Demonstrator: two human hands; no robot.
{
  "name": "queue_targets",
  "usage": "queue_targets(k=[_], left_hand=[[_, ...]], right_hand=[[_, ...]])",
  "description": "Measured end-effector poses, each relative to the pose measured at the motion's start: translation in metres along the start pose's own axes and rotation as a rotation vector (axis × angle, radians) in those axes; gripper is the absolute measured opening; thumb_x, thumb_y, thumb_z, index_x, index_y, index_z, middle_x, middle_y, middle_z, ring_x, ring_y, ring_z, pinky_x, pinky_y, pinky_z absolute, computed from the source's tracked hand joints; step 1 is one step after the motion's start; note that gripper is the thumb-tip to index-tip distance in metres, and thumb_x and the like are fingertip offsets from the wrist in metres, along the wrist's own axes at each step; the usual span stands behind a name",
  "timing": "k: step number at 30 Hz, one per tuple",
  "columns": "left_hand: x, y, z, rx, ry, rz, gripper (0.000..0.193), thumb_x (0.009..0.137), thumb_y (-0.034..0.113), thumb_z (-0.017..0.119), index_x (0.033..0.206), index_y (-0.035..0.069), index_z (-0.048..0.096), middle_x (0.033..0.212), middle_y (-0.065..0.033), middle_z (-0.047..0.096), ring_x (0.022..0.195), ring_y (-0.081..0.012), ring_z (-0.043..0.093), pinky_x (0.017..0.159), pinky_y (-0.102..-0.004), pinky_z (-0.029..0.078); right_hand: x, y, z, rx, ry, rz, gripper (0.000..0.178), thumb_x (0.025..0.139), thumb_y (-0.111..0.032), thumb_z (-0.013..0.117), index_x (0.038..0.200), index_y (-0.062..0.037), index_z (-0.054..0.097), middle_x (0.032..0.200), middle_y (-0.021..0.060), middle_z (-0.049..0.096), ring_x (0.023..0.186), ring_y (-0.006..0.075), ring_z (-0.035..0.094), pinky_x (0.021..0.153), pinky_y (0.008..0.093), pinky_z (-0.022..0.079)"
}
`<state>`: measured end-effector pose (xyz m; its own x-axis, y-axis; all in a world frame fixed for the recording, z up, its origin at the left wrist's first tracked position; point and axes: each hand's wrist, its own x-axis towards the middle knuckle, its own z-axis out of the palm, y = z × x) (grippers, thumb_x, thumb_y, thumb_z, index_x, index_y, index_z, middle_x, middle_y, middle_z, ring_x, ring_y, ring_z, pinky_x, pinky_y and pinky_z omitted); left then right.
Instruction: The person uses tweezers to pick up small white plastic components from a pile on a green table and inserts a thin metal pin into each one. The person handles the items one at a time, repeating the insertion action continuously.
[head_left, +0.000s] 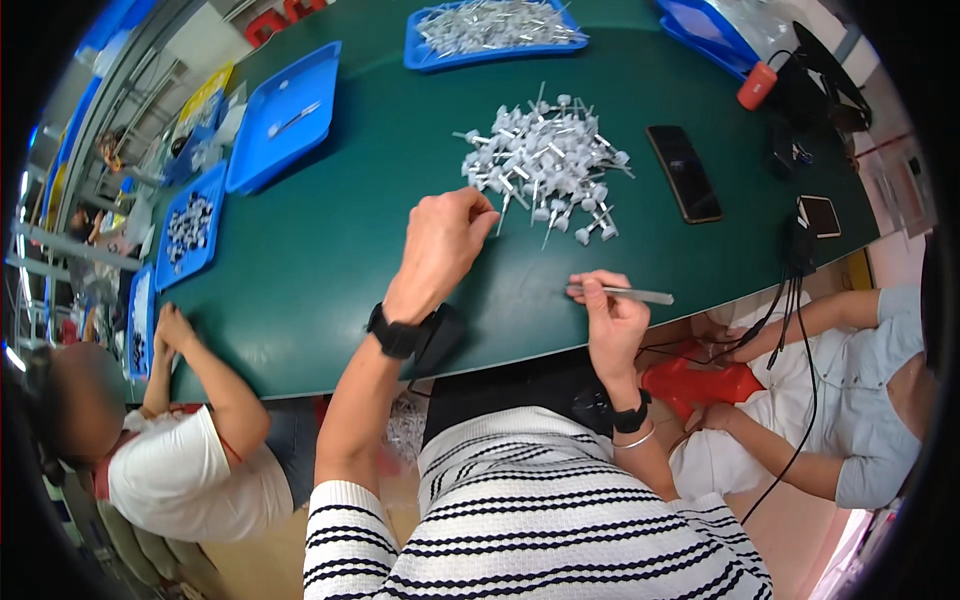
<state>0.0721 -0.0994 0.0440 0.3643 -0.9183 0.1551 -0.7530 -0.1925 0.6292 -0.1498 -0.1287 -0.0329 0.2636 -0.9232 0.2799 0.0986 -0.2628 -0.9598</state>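
Observation:
On the green table (380, 130) lies a loose heap of small parts (550, 150) with whitish plastic heads and thin metal shafts. My left hand (440, 240) is at the heap's near left edge, thumb and fingers drawn together. What they pinch, if anything, is hidden; one part's thin shaft (503, 215) shows just beside the fingertips. Nearer the table's front edge, my right hand (612, 315) is closed around slim silvery tweezers (645, 295). Their blunt end points right, while the tip by the fingers is blurred.
A blue tray (430, 62) of similar parts stands at the far side. Left are a blue tray (240, 170) with a metal tool and a tray (168, 275) of small dark-and-white pieces. Right lies a phone (685, 172). People sit on both sides; cables (800, 300) hang at right.

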Motion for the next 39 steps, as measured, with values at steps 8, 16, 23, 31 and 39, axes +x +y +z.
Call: queue_targets(k=[8,16,23,31,39], left_hand=[[0.022,-0.024,0.036,0.064,-0.023,0.055,0.021,0.08,0.018,0.077,0.08,0.0,0.066,0.069,-0.0152,0.066,0.062,-0.0319,0.064,0.06,-0.0403,0.048],[-0.087,-0.012,0.008,-0.66,0.07,-0.365,0.011,0.087,0.004,0.073,0.092,-0.002,0.066,0.074,-0.0031,0.068,0.063,-0.0071,0.064,0.054,-0.0207,0.05],[-0.113,0.008,0.046,-0.798,0.26,-0.185,0.01,0.086,-0.005,0.07,0.096,-0.004,0.067,0.092,-0.007,0.067,0.072,-0.0114,0.068,0.062,-0.0225,0.057],[-0.121,0.013,0.049,-0.869,0.191,-0.137,0.017,0.09,-0.003,0.067,0.107,-0.005,0.065,0.098,-0.0107,0.07,0.08,-0.0144,0.07,0.07,-0.0245,0.058],[-0.125,0.003,0.044,-1.186,0.064,-0.217,0.024,0.094,0.002,0.064,0.116,-0.007,0.062,0.106,-0.012,0.069,0.093,-0.0199,0.071,0.075,-0.0275,0.058]], right_hand=[[-0.004,-0.001,-0.002,-0.153,0.005,-0.084,0.019,0.095,-0.012,0.066,0.09,0.0056,0.07,0.085,0.0104,0.072,0.071,0.019,0.07,0.064,0.0271,0.052],[-0.004,-0.028,0.005,0.148,-0.051,0.108,0.023,0.099,-0.017,0.061,0.1,0.0066,0.065,0.094,0.0124,0.072,0.084,0.0157,0.069,0.077,0.0266,0.056],[-0.019,-0.057,0.039,0.334,-0.141,-0.013,0.018,0.099,-0.011,0.061,0.105,0.0049,0.066,0.102,0.0115,0.071,0.091,0.0151,0.068,0.08,0.0265,0.055],[-0.026,-0.048,0.04,0.163,-0.134,-0.127,0.016,0.097,-0.011,0.063,0.104,0.002,0.069,0.098,0.0098,0.072,0.086,0.0147,0.068,0.076,0.0272,0.054],[-0.028,-0.048,0.04,0.171,-0.157,-0.113,0.016,0.097,-0.012,0.063,0.103,0.0022,0.069,0.097,0.0088,0.073,0.085,0.014,0.067,0.075,0.0269,0.054]])
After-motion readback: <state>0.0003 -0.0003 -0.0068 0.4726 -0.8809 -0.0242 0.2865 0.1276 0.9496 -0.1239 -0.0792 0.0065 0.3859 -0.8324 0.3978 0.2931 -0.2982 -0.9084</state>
